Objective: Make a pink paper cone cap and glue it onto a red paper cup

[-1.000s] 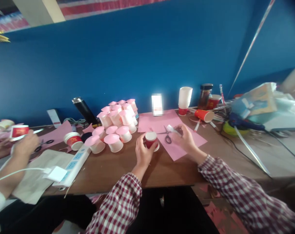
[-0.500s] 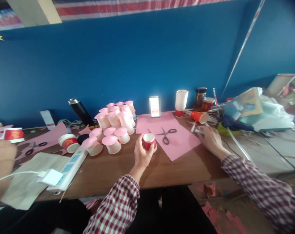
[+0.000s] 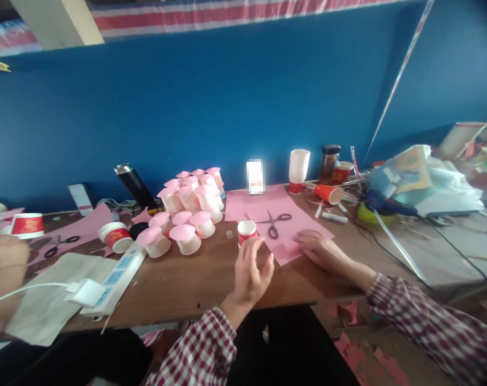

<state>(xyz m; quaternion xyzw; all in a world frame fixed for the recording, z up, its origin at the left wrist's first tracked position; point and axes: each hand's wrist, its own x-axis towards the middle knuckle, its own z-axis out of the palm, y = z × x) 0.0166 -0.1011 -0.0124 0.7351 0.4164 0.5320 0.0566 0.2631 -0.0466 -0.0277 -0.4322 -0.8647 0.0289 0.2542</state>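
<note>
A small red and white paper cup [image 3: 246, 232] stands upright on the brown table [image 3: 187, 279], at the near edge of a pink paper sheet [image 3: 285, 214]. My left hand [image 3: 251, 271] hovers just in front of the cup, fingers spread, holding nothing. My right hand [image 3: 321, 251] rests palm down on the near corner of the pink sheet; whether its fingers pinch the paper I cannot tell. Black-handled scissors [image 3: 276, 222] lie on the sheet beyond my hands. A white glue stick [image 3: 335, 217] lies further right.
A cluster of white cups with pink tops [image 3: 189, 206] stands left of centre. A power strip [image 3: 114, 276], a black flask [image 3: 134, 185], stacked white cups [image 3: 298, 167], a tipped red cup [image 3: 328, 193] and a jar [image 3: 329, 163] are about. Another person's hand [image 3: 4, 252] works at far left. Clutter and cables fill the right.
My left hand let go of the red cup, which now stands on the table, and drew back. My right hand came back from the far right onto the pink sheet.
</note>
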